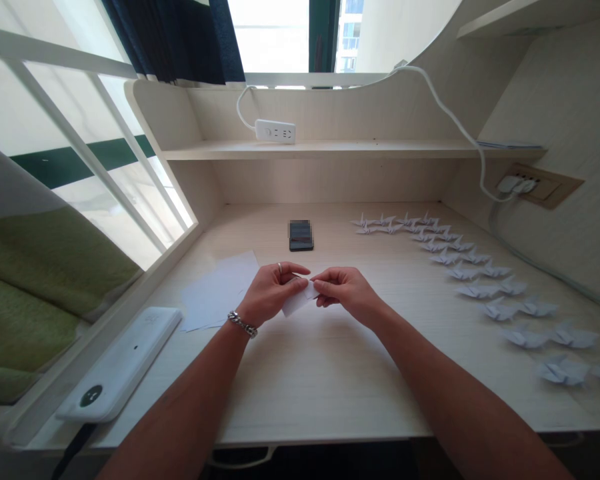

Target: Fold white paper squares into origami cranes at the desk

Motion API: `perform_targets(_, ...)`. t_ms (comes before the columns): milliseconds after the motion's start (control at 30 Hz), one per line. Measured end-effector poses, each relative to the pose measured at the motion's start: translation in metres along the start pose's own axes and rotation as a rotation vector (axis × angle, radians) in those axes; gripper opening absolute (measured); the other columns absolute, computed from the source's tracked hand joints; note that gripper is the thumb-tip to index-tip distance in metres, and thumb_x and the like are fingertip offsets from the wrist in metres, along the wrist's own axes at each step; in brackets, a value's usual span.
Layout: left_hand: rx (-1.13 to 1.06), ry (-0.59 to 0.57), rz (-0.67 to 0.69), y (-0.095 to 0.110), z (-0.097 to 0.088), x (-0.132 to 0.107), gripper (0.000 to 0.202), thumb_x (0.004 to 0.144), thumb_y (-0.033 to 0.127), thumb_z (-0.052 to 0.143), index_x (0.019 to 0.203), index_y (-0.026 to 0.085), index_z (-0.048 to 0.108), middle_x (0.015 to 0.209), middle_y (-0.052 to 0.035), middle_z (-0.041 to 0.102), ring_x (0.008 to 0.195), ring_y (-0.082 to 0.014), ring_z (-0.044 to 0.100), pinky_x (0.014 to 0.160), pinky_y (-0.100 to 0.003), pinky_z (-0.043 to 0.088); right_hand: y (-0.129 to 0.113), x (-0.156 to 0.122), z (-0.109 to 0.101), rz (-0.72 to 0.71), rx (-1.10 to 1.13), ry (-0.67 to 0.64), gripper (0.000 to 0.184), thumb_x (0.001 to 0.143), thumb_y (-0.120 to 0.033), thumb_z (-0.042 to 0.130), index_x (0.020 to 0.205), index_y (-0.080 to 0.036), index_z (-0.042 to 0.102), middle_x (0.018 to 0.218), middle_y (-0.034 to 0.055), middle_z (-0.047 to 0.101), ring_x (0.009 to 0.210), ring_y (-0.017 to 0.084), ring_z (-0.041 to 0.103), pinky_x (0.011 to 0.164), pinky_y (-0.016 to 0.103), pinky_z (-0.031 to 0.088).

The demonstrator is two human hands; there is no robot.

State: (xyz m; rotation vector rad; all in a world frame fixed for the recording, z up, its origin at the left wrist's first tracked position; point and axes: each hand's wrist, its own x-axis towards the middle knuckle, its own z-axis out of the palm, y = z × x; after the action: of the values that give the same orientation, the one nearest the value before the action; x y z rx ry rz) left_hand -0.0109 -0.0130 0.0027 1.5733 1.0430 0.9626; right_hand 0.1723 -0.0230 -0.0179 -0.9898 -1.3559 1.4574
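Note:
A small folded piece of white paper [295,303] is held between my two hands, just above the middle of the desk. My left hand [273,288], with a ring and a chain bracelet, pinches its left side between thumb and fingers. On the other side, my right hand [344,288] grips the right edge with thumb and fingertips. Parts of the paper are hidden behind the fingers. Flat white paper sheets [220,290] lie fanned out to the left of my left hand. Rows of folded white paper cranes [463,270] stand along the right side.
Beyond my hands lies a black phone [301,236]. A white device with a cable [125,367] sits at the left front. On the shelf [330,153] rests a power strip [275,131]. Plugs fill a wall socket [540,185] at right. The desk's front edge [320,440] is near me.

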Motion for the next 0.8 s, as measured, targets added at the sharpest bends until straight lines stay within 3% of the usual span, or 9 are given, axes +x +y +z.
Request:
perform_targets(167, 0.085, -0.017, 0.018, 0.0, -0.0013, -0.0002, 0.034, 0.07, 0.037, 0.073, 0.094, 0.013, 0.068, 0.069, -0.0028, 0.069, 0.061, -0.0134, 0.062, 0.051, -0.021, 0.046, 0.0028, -0.0004, 0.0026, -0.1, -0.093, 0.003, 0.035, 0.069, -0.043, 0.075, 0.084, -0.012, 0.07, 0.063, 0.003, 0.066, 0.056, 0.013, 0.061, 0.056, 0.026, 0.049)
perform_targets(333, -0.079, -0.032, -0.007, -0.0009, -0.0069, 0.001, 0.035, 0.065, 0.031, 0.077, 0.093, 0.012, 0.068, 0.078, -0.0061, 0.072, 0.071, -0.0168, 0.066, 0.06, -0.024, 0.05, -0.0005, -0.0003, 0.0027, -0.029, -0.03, 0.055, 0.033, 0.064, -0.041, 0.078, 0.078, -0.012, 0.069, 0.059, 0.0022, 0.065, 0.053, 0.012, 0.061, 0.055, 0.027, 0.049)
perform_targets(567, 0.025, -0.001, -0.013, -0.0005, -0.0026, 0.0015, 0.026, 0.066, 0.029, 0.075, 0.085, 0.012, 0.071, 0.08, -0.0081, 0.073, 0.074, -0.0185, 0.067, 0.062, -0.025, 0.05, 0.0004, 0.0, 0.0042, -0.038, -0.103, 0.088, 0.031, 0.068, -0.042, 0.075, 0.075, -0.012, 0.069, 0.063, 0.0029, 0.066, 0.056, 0.013, 0.062, 0.056, 0.027, 0.051)
perform_targets(800, -0.043, 0.054, -0.024, 0.0002, 0.0019, 0.0014, 0.023, 0.063, 0.026, 0.076, 0.081, 0.012, 0.071, 0.076, -0.0061, 0.072, 0.069, -0.0159, 0.065, 0.06, -0.024, 0.049, 0.0026, 0.0012, 0.0053, -0.053, -0.045, 0.081, 0.034, 0.063, -0.043, 0.078, 0.075, -0.012, 0.07, 0.063, 0.0022, 0.066, 0.054, 0.013, 0.062, 0.053, 0.026, 0.051)
